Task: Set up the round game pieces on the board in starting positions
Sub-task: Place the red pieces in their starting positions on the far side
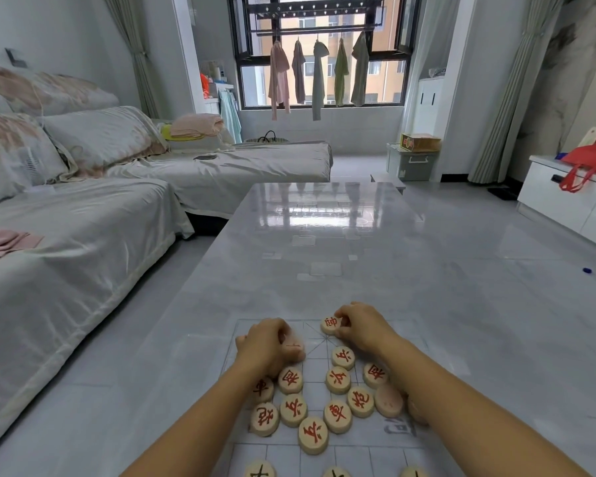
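A covered sofa (83, 253) runs down the left side with one folded pink cloth (4, 244) on its seat. Beside it stands a glossy table (358, 263), and at the table's near end lies the pale lined board (315, 392). On the board's left part the left hand (269, 346) has its fingers curled over a blurred piece (292, 345), whose face cannot be read. Below and between the hands, ten red-lettered pieces (293, 410) lie face up in a loose cluster on the board, several of them touching. Just right of them are two blank-faced pieces (388, 401), one half hidden by the right forearm. Three dark-lettered pieces (260, 470) are cut off by the bottom edge. At the far row of the board, the right hand (363, 327) pinches one more red piece (330, 325) between thumb and fingertips. Five garments (319, 77) hang in the window behind. Further right, on the floor, a lidded storage bin (412, 165) carries one yellow box (420, 142) on its lid; what the bin holds cannot be seen. At the far right, a red bag (592, 156) rests on a white cabinet (558, 197), its contents hidden.
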The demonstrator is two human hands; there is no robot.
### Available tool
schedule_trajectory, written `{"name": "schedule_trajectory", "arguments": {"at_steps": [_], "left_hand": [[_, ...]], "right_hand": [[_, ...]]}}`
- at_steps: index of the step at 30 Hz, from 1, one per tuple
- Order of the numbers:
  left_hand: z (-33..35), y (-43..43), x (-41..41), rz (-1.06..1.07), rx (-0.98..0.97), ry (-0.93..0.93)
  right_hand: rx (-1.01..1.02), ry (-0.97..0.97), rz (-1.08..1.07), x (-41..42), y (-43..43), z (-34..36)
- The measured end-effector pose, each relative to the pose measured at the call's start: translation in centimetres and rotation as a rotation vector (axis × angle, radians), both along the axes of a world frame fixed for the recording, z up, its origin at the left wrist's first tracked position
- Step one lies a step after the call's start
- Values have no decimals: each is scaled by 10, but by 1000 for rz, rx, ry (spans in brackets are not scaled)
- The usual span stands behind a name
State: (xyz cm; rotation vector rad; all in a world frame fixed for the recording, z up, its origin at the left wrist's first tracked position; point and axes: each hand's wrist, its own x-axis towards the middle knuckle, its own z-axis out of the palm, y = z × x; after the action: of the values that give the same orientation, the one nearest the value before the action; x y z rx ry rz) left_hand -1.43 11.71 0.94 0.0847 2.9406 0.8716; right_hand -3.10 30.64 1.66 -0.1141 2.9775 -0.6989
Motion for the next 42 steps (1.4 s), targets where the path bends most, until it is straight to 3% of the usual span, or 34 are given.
{"name": "schedule_trajectory", "arguments": {"at_steps": [6,20,33,39,42], "left_hand": [[-5,-10,-3,-41,2,-24],[-8,13,-46,80,8,17],[-10,14,-52,56,-33,-21],[-12,23,-52,58,-151,12],[-6,17,-52,-21,-129,-58]], "right_hand": [[-35,-59,-40,-13,-10,-1],[-101,63,-38,-16,-6,-14],[-222,-45,9,-6,10,6],[-4,-202,296,18,15,11],[9,-200,303,19,19,8]]}}
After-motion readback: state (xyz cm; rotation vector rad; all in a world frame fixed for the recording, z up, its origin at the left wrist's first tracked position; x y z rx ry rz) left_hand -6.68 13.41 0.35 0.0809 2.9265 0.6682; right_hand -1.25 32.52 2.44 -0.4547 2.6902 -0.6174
